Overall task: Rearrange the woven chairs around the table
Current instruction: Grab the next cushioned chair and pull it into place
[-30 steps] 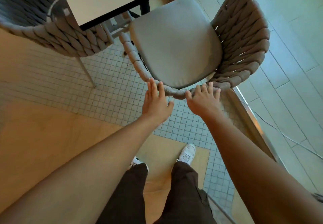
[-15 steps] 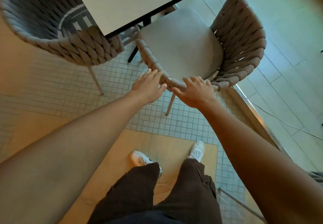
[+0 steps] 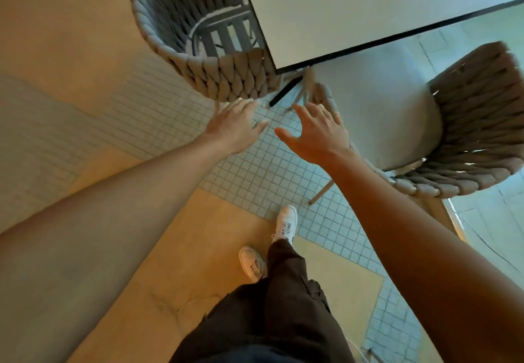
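Both hands, left (image 3: 236, 128) and right (image 3: 317, 133), open and empty before counter (image 3: 354, 8); grip bare chair (image 3: 215, 59) rim evenly, slide clear of counter corner.

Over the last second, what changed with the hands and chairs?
Both hands let go of the cushioned chair's woven rim. The left hand has swung toward the cushionless chair; the right hand hovers open. Both chairs remain at the table.
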A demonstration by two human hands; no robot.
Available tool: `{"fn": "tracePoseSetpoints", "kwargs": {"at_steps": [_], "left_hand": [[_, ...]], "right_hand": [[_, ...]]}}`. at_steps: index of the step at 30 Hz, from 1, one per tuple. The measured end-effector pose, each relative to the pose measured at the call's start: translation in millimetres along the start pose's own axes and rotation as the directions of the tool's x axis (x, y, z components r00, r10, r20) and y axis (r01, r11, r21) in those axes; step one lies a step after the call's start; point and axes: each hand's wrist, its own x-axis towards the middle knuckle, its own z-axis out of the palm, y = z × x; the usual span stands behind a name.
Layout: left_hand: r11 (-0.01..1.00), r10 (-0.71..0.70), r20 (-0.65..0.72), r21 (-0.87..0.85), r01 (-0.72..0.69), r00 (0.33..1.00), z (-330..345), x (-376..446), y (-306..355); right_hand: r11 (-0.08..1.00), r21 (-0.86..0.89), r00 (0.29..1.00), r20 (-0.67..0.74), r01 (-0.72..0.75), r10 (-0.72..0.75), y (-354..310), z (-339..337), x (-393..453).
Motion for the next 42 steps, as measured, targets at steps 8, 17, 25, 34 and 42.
{"fn": "tracePoseSetpoints", "kwargs": {"at_steps": [8,17,25,34,42], "left_hand": [[0.988,-0.152,-0.066,-0.046,0.149,0.986,-50.0,33.3,-93.2],[0.962,-0.262,-0.063,-0.094,0.256,0.963,-100.9,72.2,-185.6],[0.96,-0.271,-0.06,-0.087,0.265,0.961,-134.6,99.8,-267.5],[0.995,-0.097,-0.039,-0.035,0.096,0.994,-185.9,133.4,-391.4],[0.999,0.036,-0.012,0.04,-0.035,0.999,-240.2,158.9,-492.1]], "right_hand": [[0.987,-0.005,0.985,0.062,0.161,-0.16,-65.4,-3.5,98.5],[0.955,-0.036,0.949,0.129,0.296,-0.289,-143.1,-20.3,211.6],[0.945,-0.063,0.935,0.177,0.322,-0.307,-221.1,-18.8,281.6],[0.967,-0.136,0.968,0.159,0.215,-0.193,-323.3,-8.9,338.5],[0.977,-0.169,0.99,0.087,0.129,-0.115,-417.0,0.6,393.2]]}}
